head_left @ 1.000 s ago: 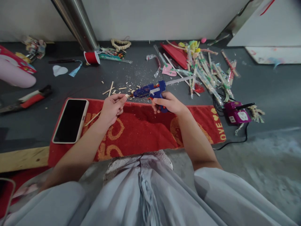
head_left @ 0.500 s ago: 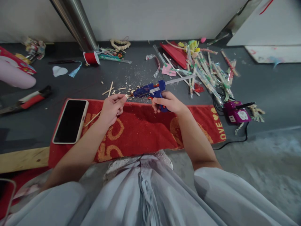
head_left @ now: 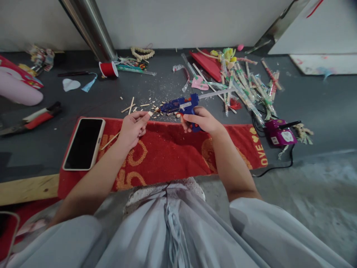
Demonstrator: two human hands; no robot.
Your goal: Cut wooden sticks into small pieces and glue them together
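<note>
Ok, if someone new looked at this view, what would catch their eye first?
Probably the red towel along the near edge of the table, with a phone on its left end. Around its far edge, the right hand holds a blue glue gun, nozzle towards the pale piece in the left hand. Wrapped sticks lie jumbled to the gun's right.

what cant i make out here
Head view: glue gun, its handle partly covered by the right hand.
Head view: small pale piece, partly covered by the left hand.
Head view: light-pink rounded object, cut off by the left edge.
Head view: glue gun label, too small to read.
</note>
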